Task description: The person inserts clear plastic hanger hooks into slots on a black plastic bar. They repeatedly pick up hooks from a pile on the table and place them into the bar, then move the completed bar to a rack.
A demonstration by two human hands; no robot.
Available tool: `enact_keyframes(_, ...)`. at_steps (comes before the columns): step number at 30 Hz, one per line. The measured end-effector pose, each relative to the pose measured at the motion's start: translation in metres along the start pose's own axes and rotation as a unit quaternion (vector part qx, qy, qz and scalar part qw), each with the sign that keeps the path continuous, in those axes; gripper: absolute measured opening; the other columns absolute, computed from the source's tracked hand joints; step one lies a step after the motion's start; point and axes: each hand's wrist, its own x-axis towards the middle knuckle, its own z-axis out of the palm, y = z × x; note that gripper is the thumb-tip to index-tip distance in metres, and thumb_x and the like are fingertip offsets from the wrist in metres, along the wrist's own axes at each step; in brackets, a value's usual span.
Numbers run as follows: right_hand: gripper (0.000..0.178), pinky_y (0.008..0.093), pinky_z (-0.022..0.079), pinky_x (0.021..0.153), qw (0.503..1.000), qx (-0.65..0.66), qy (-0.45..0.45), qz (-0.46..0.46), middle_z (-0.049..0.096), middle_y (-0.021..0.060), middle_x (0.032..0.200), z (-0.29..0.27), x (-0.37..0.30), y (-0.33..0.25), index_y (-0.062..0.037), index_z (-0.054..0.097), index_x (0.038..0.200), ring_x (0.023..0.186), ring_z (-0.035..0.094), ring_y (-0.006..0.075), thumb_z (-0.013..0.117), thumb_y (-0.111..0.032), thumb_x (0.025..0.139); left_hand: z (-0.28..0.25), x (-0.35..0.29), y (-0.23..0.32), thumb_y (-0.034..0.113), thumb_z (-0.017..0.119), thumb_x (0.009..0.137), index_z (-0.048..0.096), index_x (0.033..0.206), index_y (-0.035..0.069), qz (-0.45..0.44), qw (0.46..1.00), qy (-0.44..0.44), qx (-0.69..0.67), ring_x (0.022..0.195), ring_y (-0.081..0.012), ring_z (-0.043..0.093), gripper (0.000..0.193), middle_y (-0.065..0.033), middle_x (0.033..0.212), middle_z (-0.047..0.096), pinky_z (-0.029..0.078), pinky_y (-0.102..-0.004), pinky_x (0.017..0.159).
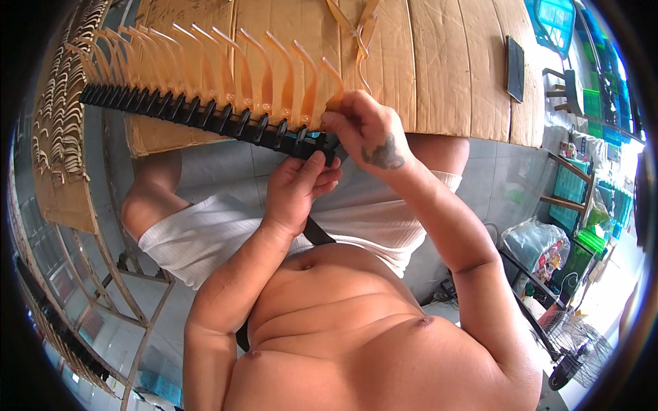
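A long black clip rack [199, 116] slants over the near edge of the cardboard-covered table. Along it stands a row of translucent amber eyeglass temples [267, 75], their curved tips pointing up and away. My left hand [298, 185] grips the right end of the rack, thumb on top and fingers curled beneath. Just above that end, my right hand [370, 130] pinches one more amber temple [332, 75] between thumb and fingers. Its lower end is hidden by the fingers, so whether it sits in a clip I cannot tell.
Brown cardboard [445, 68] covers the table, with loose amber temples [363, 31] at its far side and a dark flat phone-like object [515, 68] at right. A board of curved pieces [62, 116] stands at left. A fan [582, 349] and a plastic bag [534, 240] are at right.
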Motion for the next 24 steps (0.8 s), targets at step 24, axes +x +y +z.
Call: enact_keyframes(24,0.036,0.0316,0.042,0.069,0.899,-0.339,0.021,-0.277,0.057,-0.0049,0.103,-0.009,-0.024,0.021,-0.0191,0.067,0.106,0.088,0.055,0.0160,0.063,-0.021,0.071,-0.003,-0.022,0.013,0.029,0.057,0.094,0.062,0.096,0.003,-0.009,1.000,-0.023,0.001,0.084,-0.0198,0.068,0.027,-0.0140,0.097,0.068,0.057,-0.0289,0.072)
